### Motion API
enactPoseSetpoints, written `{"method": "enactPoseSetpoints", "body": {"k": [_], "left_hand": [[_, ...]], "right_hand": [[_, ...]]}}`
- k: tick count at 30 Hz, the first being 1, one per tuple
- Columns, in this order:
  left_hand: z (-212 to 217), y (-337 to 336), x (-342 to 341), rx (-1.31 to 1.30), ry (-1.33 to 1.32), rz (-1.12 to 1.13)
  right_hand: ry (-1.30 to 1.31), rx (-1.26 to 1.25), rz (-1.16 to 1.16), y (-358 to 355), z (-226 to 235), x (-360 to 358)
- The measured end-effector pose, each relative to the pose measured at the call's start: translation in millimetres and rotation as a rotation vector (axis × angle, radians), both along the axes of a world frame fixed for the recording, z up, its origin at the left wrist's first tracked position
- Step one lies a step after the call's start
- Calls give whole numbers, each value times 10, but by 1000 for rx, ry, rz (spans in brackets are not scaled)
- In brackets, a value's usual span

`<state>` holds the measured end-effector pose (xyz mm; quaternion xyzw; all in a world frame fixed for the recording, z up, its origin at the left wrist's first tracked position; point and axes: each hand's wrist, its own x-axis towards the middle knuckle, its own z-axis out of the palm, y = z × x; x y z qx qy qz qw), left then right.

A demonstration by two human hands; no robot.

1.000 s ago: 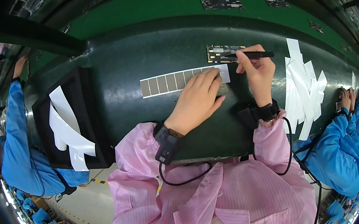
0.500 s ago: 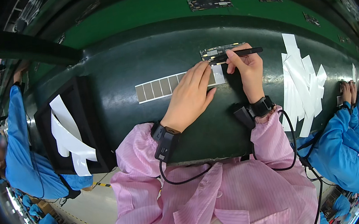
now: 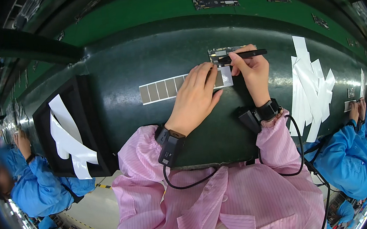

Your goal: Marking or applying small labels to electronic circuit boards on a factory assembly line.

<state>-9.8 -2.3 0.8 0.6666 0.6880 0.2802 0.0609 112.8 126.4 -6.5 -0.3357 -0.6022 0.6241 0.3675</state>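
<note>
On the dark green bench, a strip of grey rectangular stickers on white backing (image 3: 154,91) runs left to right. Across it lies my left hand (image 3: 194,97), palm down with fingers stretched out and thumb apart, hiding its middle. Its fingertips reach the near edge of a dark circuit board (image 3: 218,53) just beyond the strip. My right hand (image 3: 254,70) grips black tweezers (image 3: 252,53) between thumb and fingers. The tweezers' tip points left over the board, close to my left fingertips. Whether anything is in the tip is too small to tell.
At left, a black tray (image 3: 86,120) holds white strips (image 3: 66,122). More white strips (image 3: 307,88) are piled at right. Beyond the bench, more circuit boards (image 3: 215,1) lie on a green surface (image 3: 159,9). People in blue (image 3: 346,155) sit on both sides. Cables hang from my wrists.
The circuit board and sticker strip sit slightly further right in view. My hands have hardly moved. At left, the person in blue has drawn an arm back from the far side.
</note>
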Motion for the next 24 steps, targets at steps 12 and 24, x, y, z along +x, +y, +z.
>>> {"method": "enactPoseSetpoints", "body": {"k": [12,24], "left_hand": [[-2,-16,-6,-16,25,-9],[-3,-17,1,-8,52,-10]], "right_hand": [[-6,8,-6,5,-10,-2],[36,-12,3,7,-7,-5]]}}
